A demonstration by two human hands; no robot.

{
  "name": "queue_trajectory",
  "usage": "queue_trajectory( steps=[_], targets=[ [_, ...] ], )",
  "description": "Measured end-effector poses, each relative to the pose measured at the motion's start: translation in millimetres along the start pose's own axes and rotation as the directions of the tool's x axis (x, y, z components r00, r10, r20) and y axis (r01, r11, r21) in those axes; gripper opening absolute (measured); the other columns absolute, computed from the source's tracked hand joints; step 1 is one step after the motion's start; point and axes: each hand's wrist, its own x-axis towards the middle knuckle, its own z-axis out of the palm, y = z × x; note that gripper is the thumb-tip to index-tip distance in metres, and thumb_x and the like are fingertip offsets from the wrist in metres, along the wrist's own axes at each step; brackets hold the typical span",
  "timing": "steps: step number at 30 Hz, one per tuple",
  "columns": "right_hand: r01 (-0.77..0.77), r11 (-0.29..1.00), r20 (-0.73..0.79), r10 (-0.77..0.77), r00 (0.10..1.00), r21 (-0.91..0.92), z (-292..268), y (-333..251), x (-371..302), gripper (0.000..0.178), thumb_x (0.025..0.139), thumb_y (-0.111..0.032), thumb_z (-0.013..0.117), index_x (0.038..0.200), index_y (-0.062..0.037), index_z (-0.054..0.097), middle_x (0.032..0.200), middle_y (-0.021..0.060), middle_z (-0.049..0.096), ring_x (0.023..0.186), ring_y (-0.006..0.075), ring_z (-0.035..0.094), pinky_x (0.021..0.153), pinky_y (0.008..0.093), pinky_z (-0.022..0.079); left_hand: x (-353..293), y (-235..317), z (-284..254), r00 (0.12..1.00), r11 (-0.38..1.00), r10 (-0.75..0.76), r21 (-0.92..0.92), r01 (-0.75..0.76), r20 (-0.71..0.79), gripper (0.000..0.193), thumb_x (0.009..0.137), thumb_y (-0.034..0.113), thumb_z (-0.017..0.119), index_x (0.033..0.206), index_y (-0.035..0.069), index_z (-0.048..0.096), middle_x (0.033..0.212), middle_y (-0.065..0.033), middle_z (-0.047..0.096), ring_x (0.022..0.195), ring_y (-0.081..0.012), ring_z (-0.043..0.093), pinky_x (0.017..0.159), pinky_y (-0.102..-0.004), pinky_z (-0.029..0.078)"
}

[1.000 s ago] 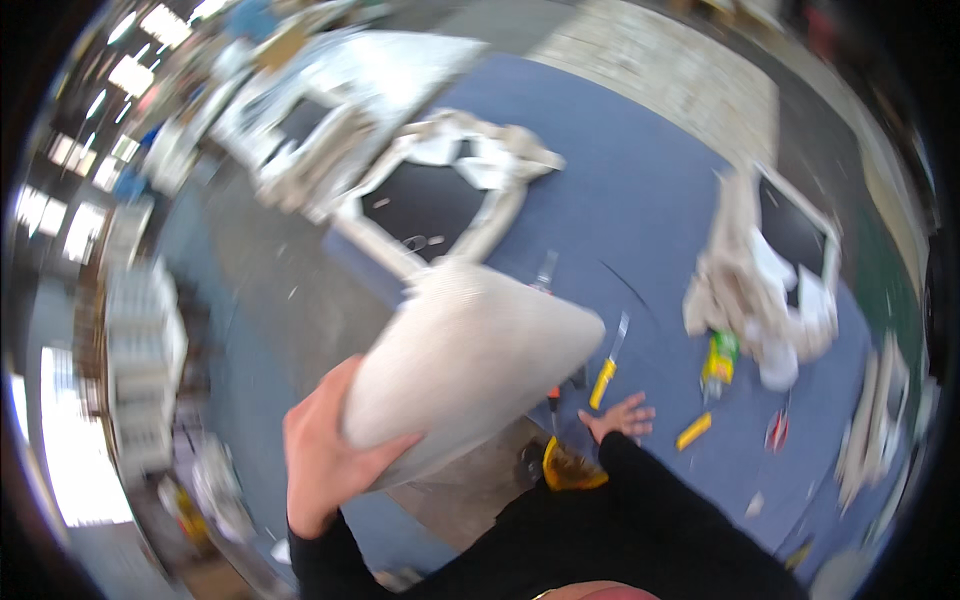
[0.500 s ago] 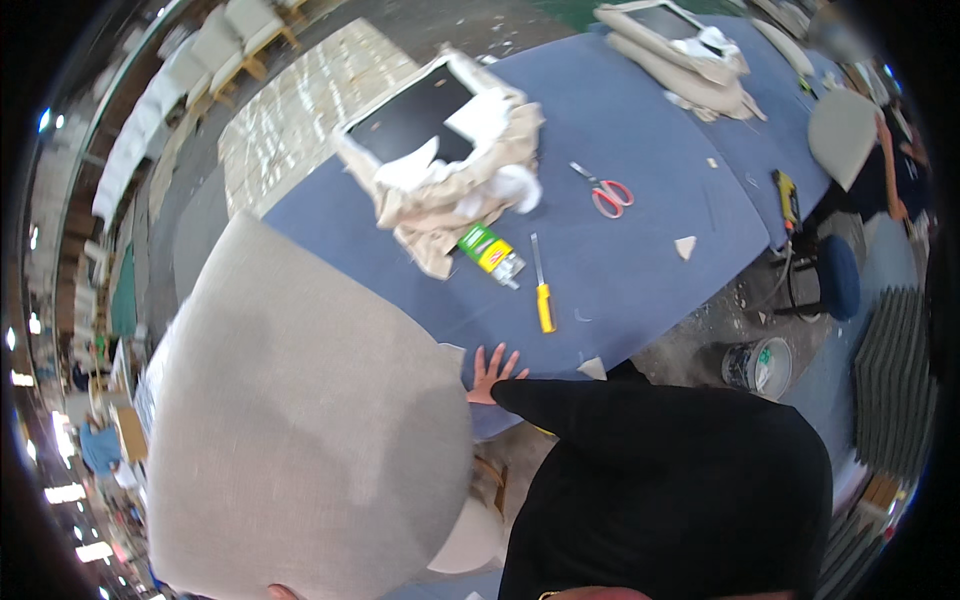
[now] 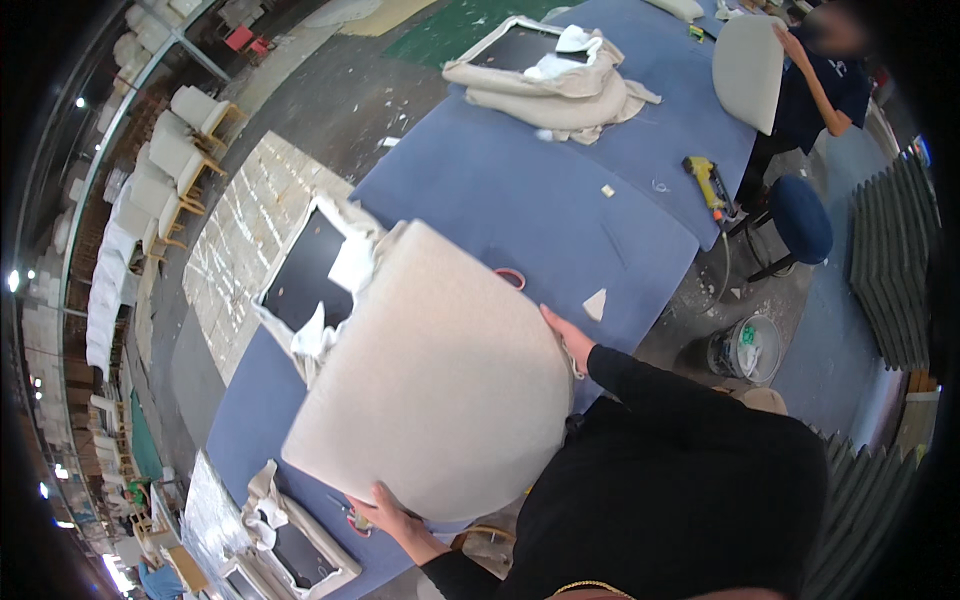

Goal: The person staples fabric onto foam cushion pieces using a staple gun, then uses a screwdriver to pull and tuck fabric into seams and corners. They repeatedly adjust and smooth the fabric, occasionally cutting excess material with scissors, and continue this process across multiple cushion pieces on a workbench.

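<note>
A beige upholstered chair panel [image 3: 440, 370], rounded along its near edge, is held tilted over the blue-covered table between my two hands. My left hand [image 3: 398, 522] grips its lower left edge, thumb against the fabric. On the opposite edge, my right hand [image 3: 568, 338] has its fingers closed along the rim. Behind the panel lies another panel [image 3: 310, 270] with a black underside and loose beige and white cloth, partly covered. A red scissor handle [image 3: 511, 277] peeks out past the far edge. Beside my left hand lie other scissors [image 3: 357, 521], partly hidden.
Across the blue table [image 3: 640, 240] lie a cloth scrap [image 3: 595, 304] and a yellow-black staple gun [image 3: 708, 185]. More panels are at the far end [image 3: 560, 85] and near left [image 3: 300, 550]. A co-worker [image 3: 825, 90] handles one. A stool [image 3: 800, 220] and bucket [image 3: 745, 350] stand right.
The panel has moved right and farther over the table, hiding the screwdriver and the green-yellow package. My right hand has left the tabletop for the panel's edge. The view has shifted.
</note>
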Motion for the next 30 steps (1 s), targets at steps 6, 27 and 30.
queue_trajectory(
  steps=[6, 27, 30],
  targets=[
    [0.449, 0.851, 0.042, -0.455, 0.889, -0.272, 20.4, -226.8, 14.6, 0.079, 0.105, -0.065, 0.056, 0.151, -0.0013, 0.054, 0.145, 0.0112, 0.062, 0.131, 0.0205, 0.058, 0.111, 0.0372, 0.045, 121.4, 74.5, 181.7, 0.968, 0.958, -0.028, -0.271, 0.097, 0.248, 0.079, 0.105, 0.035, 0.069, 0.163, 0.000, 0.030, 0.159, -0.0193, 0.047, 0.141, -0.0335, 0.053, 0.114, -0.0453, 0.046],
    [-0.257, 0.326, -0.373, -0.371, 0.850, -0.910, -393.8, 142.5, -150.2, 0.023, 0.093, -0.023, 0.068, 0.114, -0.0132, 0.067, 0.089, 0.0129, 0.074, 0.082, 0.0349, 0.072, 0.076, 0.0497, 0.056, -232.1, -129.4, 49.9, 0.439, 0.603, -0.703, 0.796, -0.051, 0.560, 0.064, 0.096, 0.050, 0.072, 0.141, 0.006, 0.064, 0.127, -0.0246, 0.073, 0.121, -0.0433, 0.068, 0.099, -0.0479, 0.055],
    [-0.443, 0.057, -0.438, 0.080, 0.895, -0.895, -443.2, 150.5, -181.4, 0.023, 0.091, -0.030, 0.072, 0.106, -0.0127, 0.071, 0.089, 0.0104, 0.077, 0.077, 0.0289, 0.076, 0.074, 0.0450, 0.059, -250.4, -158.8, 20.2, 0.411, 0.639, -0.712, 0.768, 0.043, 0.569, 0.063, 0.096, 0.049, 0.073, 0.140, 0.006, 0.064, 0.126, -0.0243, 0.073, 0.120, -0.0426, 0.069, 0.098, -0.0475, 0.055]
  ],
)
